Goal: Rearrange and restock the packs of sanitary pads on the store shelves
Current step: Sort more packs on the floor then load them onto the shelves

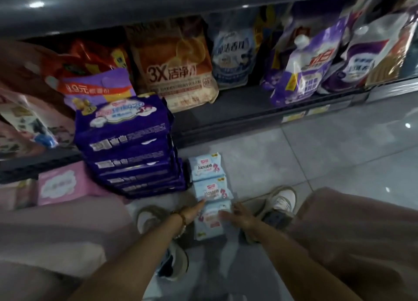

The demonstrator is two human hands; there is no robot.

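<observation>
Three light blue pad packs lie in a row on the floor: the far one (205, 166), the middle one (213, 190) and the near one (209, 227). My left hand (194, 212) reaches with straight fingers to the left side of the near pack, fingertips touching the middle pack's corner. My right hand (237, 217) lies on the near pack's right edge, fingers spread over its top. To the left stands a tall stack of purple pad packs (129, 146) on the floor. A pink pad pack (61, 184) lies beside the stack at the left.
The bottom shelf (248, 110) holds detergent refill bags: an orange one (176, 69), a pale blue one (233, 58) and purple ones (307, 67). My shoes (282, 201) stand on the grey tiled floor (339, 153) on either side of the near pack.
</observation>
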